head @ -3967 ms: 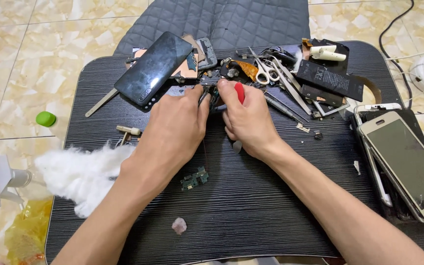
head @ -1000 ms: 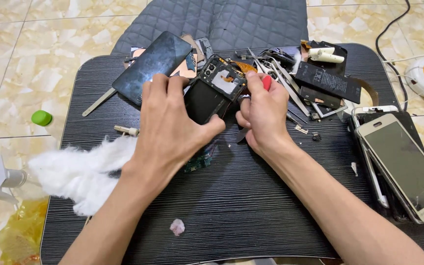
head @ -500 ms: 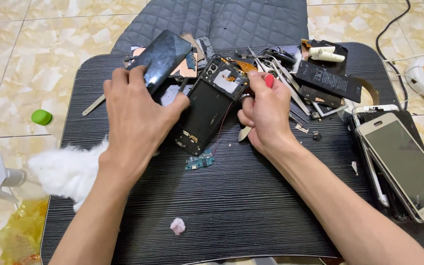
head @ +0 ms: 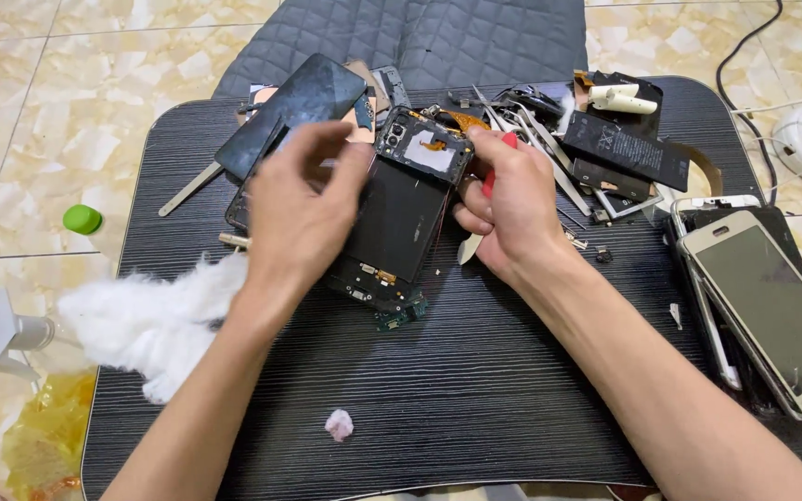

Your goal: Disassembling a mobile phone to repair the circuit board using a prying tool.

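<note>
Beige marbled floor tiles [head: 95, 111] surround a low black wood-grain table [head: 475, 399]. Its far edge is crowded with a dark glass phone screen [head: 294, 111], steel tweezers [head: 540, 139] and flat black batteries [head: 628, 148]; white cotton wool [head: 155, 320] and cracked pale smartphones [head: 768, 311] flank the work. At centre lies the opened black phone body [head: 401, 223]. The right hand [head: 508, 209] closes on a red-handled tool [head: 494, 172] against it. The left hand [head: 303, 218], blurred, hovers above with fingers seemingly loosely curled, gripping nothing.
</note>
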